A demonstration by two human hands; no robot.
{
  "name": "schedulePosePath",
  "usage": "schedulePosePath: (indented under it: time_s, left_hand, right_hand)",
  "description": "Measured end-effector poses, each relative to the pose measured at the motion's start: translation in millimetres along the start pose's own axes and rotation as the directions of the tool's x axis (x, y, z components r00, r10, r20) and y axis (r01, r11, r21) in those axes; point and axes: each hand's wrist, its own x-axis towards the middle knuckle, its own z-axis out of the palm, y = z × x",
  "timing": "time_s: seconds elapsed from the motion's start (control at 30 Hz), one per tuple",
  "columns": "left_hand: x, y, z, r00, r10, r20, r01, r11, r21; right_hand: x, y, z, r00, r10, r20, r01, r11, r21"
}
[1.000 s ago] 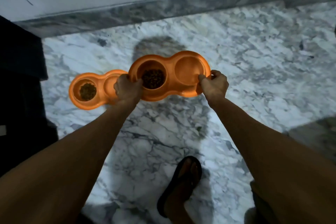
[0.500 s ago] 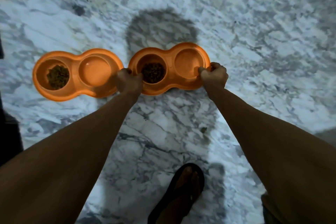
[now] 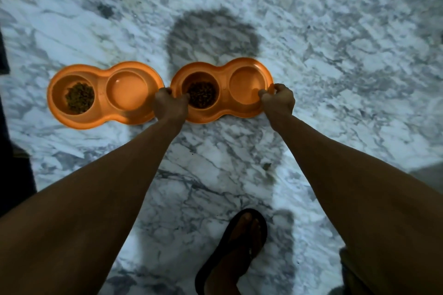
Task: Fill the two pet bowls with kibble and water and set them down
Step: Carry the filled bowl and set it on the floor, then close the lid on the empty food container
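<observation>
There are 2 orange plastic figure-eight pet bowls, the left bowl (image 3: 103,75) and the right bowl (image 3: 223,72), with 4 round wells in all. 2 wells hold heaps of brown kibble (image 3: 79,97) (1 per bowl); 2 show plain orange. Also 2 bare hands, left hand (image 3: 170,105) and right hand (image 3: 279,100), and 1 black rubber sandal (image 3: 213,261).

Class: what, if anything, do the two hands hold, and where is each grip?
The right-hand orange double bowl. The left hand holds its left end rim beside the kibble; the right hand holds its right end rim.
</observation>
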Motion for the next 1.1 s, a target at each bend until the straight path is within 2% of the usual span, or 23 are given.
schedulePosePath:
  time_s: [0.13, 0.3, 0.47, 0.57, 0.63, 0.7, 0.9, 1.1]
  left_hand:
    - [-27, 35, -46, 1.000, 0.014, -0.023, -0.012, 0.998, 0.056]
    - [-79, 106, -140, 0.996, 0.031, -0.083, -0.024, 0.996, 0.081]
    - [-164, 195, -260, 0.993, 0.019, -0.117, -0.018, 1.000, 0.008]
    - [-221, 250, -342, 0.988, 0.071, -0.139, -0.079, 0.995, -0.056]
    - [-254, 282, -400, 0.972, 0.134, -0.193, -0.143, 0.989, -0.030]
    - [-280, 303, -457, 0.955, 0.157, -0.250, -0.180, 0.981, -0.074]
    - [-343, 305, -625, 0.896, 0.177, -0.408, -0.250, 0.959, -0.132]
    - [-377, 243, -794, 0.822, 0.174, -0.542, -0.301, 0.941, -0.155]
  right_hand:
    - [-32, -44, -28, 0.999, -0.027, 0.023, 0.027, 1.000, -0.008]
    - [-101, -131, -84, 0.994, -0.082, 0.068, 0.081, 0.997, 0.012]
    - [-228, -240, -149, 0.943, -0.247, 0.223, 0.256, 0.967, -0.009]
    - [-310, -312, -188, 0.918, -0.306, 0.252, 0.313, 0.950, 0.011]
    - [-363, -356, -208, 0.900, -0.360, 0.245, 0.357, 0.932, 0.058]
    - [-418, -393, -224, 0.875, -0.424, 0.235, 0.417, 0.905, 0.083]
    - [-573, -456, -225, 0.793, -0.555, 0.250, 0.544, 0.831, 0.118]
    - [-728, -494, -182, 0.714, -0.645, 0.273, 0.628, 0.762, 0.157]
